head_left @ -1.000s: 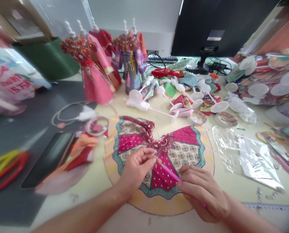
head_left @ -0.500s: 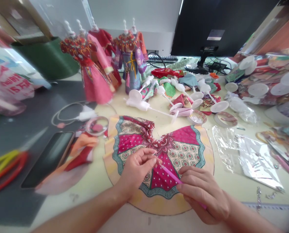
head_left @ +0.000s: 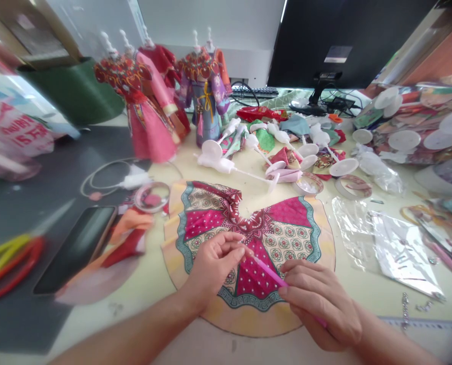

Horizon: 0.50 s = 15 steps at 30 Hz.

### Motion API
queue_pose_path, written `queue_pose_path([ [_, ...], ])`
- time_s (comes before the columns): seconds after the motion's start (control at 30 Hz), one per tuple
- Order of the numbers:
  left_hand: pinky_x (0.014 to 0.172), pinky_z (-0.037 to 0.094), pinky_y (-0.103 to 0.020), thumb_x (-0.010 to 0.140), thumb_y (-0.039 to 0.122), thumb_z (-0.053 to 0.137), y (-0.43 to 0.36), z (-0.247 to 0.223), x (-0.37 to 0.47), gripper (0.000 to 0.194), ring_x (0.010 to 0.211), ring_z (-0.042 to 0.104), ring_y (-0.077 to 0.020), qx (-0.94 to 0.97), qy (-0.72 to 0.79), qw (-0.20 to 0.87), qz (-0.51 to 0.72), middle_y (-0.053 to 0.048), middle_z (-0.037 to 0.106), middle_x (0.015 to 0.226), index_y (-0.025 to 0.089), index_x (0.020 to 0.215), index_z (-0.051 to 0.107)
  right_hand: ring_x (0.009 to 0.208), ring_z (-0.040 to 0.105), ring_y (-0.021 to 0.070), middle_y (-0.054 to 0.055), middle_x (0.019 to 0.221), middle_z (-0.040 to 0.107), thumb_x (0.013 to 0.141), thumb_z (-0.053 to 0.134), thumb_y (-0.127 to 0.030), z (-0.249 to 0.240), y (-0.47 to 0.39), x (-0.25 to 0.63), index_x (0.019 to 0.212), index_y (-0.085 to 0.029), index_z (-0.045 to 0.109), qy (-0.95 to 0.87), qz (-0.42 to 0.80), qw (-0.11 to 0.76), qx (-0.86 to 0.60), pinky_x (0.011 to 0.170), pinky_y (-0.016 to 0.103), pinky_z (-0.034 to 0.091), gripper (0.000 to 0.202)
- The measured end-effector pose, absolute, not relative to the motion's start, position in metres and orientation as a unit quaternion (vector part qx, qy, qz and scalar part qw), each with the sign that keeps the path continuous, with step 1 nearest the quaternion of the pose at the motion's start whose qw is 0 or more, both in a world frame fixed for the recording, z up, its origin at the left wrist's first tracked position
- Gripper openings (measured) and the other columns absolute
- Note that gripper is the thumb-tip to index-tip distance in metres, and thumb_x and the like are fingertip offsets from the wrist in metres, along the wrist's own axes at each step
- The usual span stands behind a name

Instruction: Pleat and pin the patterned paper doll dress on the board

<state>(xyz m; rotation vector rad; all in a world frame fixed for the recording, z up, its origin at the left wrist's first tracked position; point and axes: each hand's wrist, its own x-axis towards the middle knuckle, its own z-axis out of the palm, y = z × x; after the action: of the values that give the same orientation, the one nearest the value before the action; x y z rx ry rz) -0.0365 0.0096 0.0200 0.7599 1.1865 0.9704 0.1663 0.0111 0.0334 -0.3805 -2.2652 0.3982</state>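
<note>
A patterned skirt [head_left: 292,246] lies spread on a cream worktop [head_left: 363,294], its gap facing twelve o'clock and its pale yellow border [head_left: 256,322] running round to six. Over its middle, a left hand [head_left: 214,261] comes in from seven o'clock, the grip pressed together at thumb and forefinger. A right hand [head_left: 325,301], in from four o'clock, closes its grip around a pink stick [head_left: 269,274] aimed toward ten o'clock, its tip at the left fingertips. Whether anything is pinched there is too small to tell.

The work looks partway along: the skirt is laid out, and the pink panel [head_left: 254,279] at six o'clock carries rows of small pale dots, as does another [head_left: 201,225] at ten. The panel [head_left: 290,213] at two o'clock shows no such bold dots, though whether it calls for any cannot be judged from here.

Around the skirt, a phone [head_left: 76,253] lies at nine o'clock, dressed doll stands [head_left: 150,121] rise at eleven, and bare white stands [head_left: 216,161] lie near twelve. A shiny packet [head_left: 404,253] rests at three; a small chain [head_left: 405,306] sits beside a ruler [head_left: 435,326] at four.
</note>
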Motion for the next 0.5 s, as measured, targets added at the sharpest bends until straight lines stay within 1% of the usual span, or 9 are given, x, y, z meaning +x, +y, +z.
queue_pose_path([
  [0.27, 0.075, 0.048, -0.027, 0.074, 0.025, 0.065, 0.0098, 0.0202, -0.0364, 0.021, 0.079, 0.064, -0.0161, 0.337, 0.527, 0.653, 0.427, -0.003, 0.069, 0.079, 0.017, 0.093, 0.059, 0.066, 0.057, 0.0144, 0.004, 0.069, 0.059, 0.081, 0.039, -0.005, 0.0333, 0.0101, 0.1661, 0.098, -0.01, 0.053, -0.895, 0.14, 0.391, -0.163, 0.07, 0.035, 0.053, 0.023],
  [0.5, 0.076, 0.047, -0.026, 0.077, 0.025, 0.062, 0.0099, 0.0198, -0.0373, 0.019, 0.081, 0.064, -0.0155, 0.354, 0.521, 0.658, 0.413, -0.004, 0.07, 0.08, 0.017, 0.094, 0.057, 0.063, 0.054, 0.0147, 0.006, 0.068, 0.058, 0.079, 0.041, -0.004, 0.0351, 0.0144, 0.1659, 0.102, -0.009, 0.051, -0.893, 0.148, 0.394, -0.158, 0.064, 0.035, 0.052, 0.025],
])
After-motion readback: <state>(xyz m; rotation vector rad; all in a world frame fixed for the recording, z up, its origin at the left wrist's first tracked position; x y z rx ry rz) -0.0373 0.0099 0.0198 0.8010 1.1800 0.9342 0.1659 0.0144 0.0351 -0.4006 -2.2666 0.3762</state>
